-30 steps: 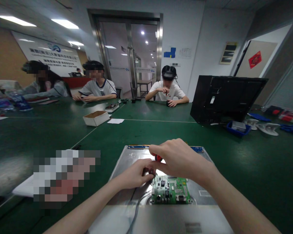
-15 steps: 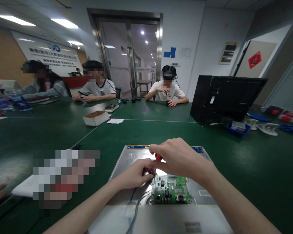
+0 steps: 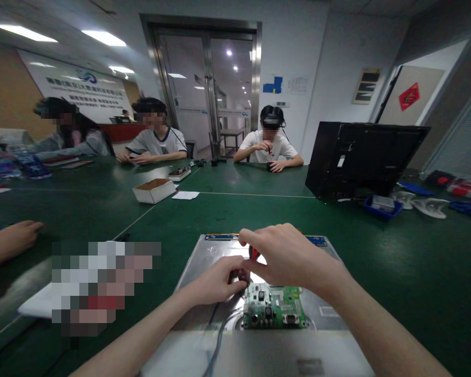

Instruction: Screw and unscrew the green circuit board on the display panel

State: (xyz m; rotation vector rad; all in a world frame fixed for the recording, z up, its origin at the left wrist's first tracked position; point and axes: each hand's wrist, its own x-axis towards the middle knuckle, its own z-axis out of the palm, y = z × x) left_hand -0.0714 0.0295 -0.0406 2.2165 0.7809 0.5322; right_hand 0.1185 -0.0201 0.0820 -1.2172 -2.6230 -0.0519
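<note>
On silvery panel (image 3: 259,353), green circuit board (image 3: 275,305)

Panel (image 3: 210,250): bare metal, silvery, smooth, with a bright glare at the middle; its near part looks paler and more matt. Board (image 3: 275,306) on it: green, with a slight sheen, its face rough with small parts. Cable (image 3: 219,340): grey, smooth, apparently plastic-sheathed. Handle (image 3: 253,253): red, seemingly plastic. Worktop (image 3: 243,212): dark green, smooth, semi-gloss, taking soft reflections from the lights. Box (image 3: 155,191): looks like card, pale and matt outside, brown inside. Sheet (image 3: 186,195): white matt paper. Monitor (image 3: 365,157): black plastic back, low sheen. Tray (image 3: 382,208): blue plastic. Door frame (image 3: 151,50): polished metal around clear glass.
</note>
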